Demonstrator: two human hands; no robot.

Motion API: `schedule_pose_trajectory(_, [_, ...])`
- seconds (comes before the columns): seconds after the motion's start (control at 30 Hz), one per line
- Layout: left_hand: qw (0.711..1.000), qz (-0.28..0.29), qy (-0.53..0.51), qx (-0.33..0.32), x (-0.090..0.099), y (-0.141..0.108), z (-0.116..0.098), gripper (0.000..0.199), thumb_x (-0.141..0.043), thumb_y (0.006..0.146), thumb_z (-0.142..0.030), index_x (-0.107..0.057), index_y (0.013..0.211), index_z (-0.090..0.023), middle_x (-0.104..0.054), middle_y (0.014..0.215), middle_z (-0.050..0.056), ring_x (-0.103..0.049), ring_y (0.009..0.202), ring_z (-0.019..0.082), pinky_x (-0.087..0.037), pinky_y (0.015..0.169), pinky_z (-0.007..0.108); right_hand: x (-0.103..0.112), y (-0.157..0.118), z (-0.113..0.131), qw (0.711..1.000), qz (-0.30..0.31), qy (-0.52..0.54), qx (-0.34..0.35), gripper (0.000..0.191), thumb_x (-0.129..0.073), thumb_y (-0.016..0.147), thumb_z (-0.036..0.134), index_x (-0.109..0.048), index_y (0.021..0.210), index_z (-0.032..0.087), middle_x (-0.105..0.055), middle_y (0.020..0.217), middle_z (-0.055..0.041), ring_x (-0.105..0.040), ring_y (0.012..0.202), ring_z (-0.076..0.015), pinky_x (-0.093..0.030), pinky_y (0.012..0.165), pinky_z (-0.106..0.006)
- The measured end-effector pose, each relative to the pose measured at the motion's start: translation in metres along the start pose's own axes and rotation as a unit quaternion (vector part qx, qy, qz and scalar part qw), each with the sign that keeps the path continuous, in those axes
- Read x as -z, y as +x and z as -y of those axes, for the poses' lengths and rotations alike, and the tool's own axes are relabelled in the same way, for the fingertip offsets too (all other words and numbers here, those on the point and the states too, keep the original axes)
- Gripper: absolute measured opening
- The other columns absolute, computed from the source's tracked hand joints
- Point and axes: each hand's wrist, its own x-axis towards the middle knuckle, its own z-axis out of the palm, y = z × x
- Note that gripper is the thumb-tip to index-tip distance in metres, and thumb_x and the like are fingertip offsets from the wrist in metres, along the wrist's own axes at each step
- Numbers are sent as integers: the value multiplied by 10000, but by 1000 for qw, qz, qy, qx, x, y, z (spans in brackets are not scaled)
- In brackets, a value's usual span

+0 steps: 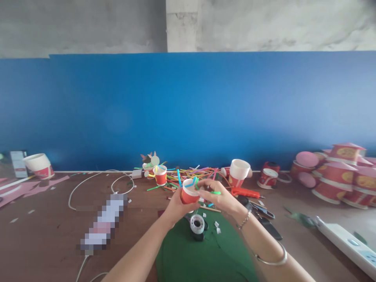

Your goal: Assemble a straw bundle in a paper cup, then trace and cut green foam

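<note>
A red and white paper cup [190, 192] is held upright above the front of the straw pile, with my left hand [178, 207] wrapped round its left side and base. Blue straws [179, 178] stick up at its rim. At the cup's right edge, my right hand [216, 196] has its fingers closed on a green straw [216, 192], whose end shows beside the fingers. Just below the cup, a white tape roll [197, 224] lies over a dark object on the green mat [202, 258].
Coloured straws [202, 172] lie scattered behind the hands. Cups stand at the back, one holding straws [161, 176], one white-topped [239, 172]. Decorated red cups [335, 180] pile up right, near a power strip [349, 244]. A red-handled tool [246, 192] and a phone [104, 223] flank the mat.
</note>
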Motion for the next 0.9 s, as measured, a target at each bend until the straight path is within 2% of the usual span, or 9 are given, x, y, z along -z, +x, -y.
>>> schedule_pose_trajectory(0.13, [999, -25, -21, -22, 0, 3, 10, 691, -837, 516, -269, -536, 1130, -167, -653, 1051, 110, -591, 954, 247, -436, 847, 361, -1, -3, 3, 999, -2, 7, 41, 337, -641, 750, 271, -580, 1070, 183, -593, 1018, -60, -531, 913, -183, -451, 763, -302])
schedule_pose_trajectory(0.33, [997, -65, -43, -17, 4, 6, 14, 731, -833, 527, -277, -512, 1178, -186, -634, 1114, 118, -567, 1033, 264, -417, 903, 384, 0, 2, -7, 999, -25, 31, 17, 549, -693, 649, 175, -509, 1164, 215, -560, 1124, -71, -530, 1008, -196, -481, 710, -268])
schedule_pose_trajectory(0.43, [996, -68, -61, -16, 6, 7, 15, 728, -829, 535, -289, -514, 1184, -189, -632, 1125, 117, -563, 1052, 267, -414, 914, 384, 0, 5, -18, 998, -36, 49, -20, 530, -702, 633, 179, -528, 1132, 207, -588, 1072, -65, -580, 816, -153, -487, 588, -237])
schedule_pose_trajectory(0.53, [995, -60, -74, -12, 6, 8, 17, 712, -821, 551, -305, -518, 1184, -185, -635, 1117, 117, -567, 1048, 265, -413, 916, 380, -1, 6, -21, 995, -32, 83, -49, 410, -701, 678, 278, -567, 1055, 188, -629, 969, -60, -588, 715, -141, -454, 481, -204])
schedule_pose_trajectory(0.7, [997, -46, -68, -9, 5, 6, 16, 717, -812, 566, -326, -503, 1198, -189, -626, 1131, 113, -568, 1031, 251, -424, 887, 359, -4, 10, -20, 990, -94, 84, -56, 263, -688, 708, 385, -647, 804, 144, -645, 741, -39, -569, 636, -137, -442, 524, -236])
schedule_pose_trajectory(0.77, [997, -41, -61, -4, 4, 4, 16, 715, -817, 554, -332, -510, 1184, -190, -631, 1118, 110, -575, 1008, 250, -434, 864, 352, -5, 11, -20, 989, -116, 71, -54, 269, -673, 720, 407, -639, 713, 141, -619, 661, -21, -529, 585, -118, -413, 523, -236])
schedule_pose_trajectory(0.9, [998, -17, -54, -8, 2, 2, 14, 721, -834, 514, -321, -524, 1152, -191, -641, 1088, 99, -573, 1001, 257, -432, 862, 354, -5, 13, -18, 990, -120, 48, -53, 368, -604, 762, 476, -585, 603, 145, -502, 518, 23, -413, 478, -80, -317, 447, -218])
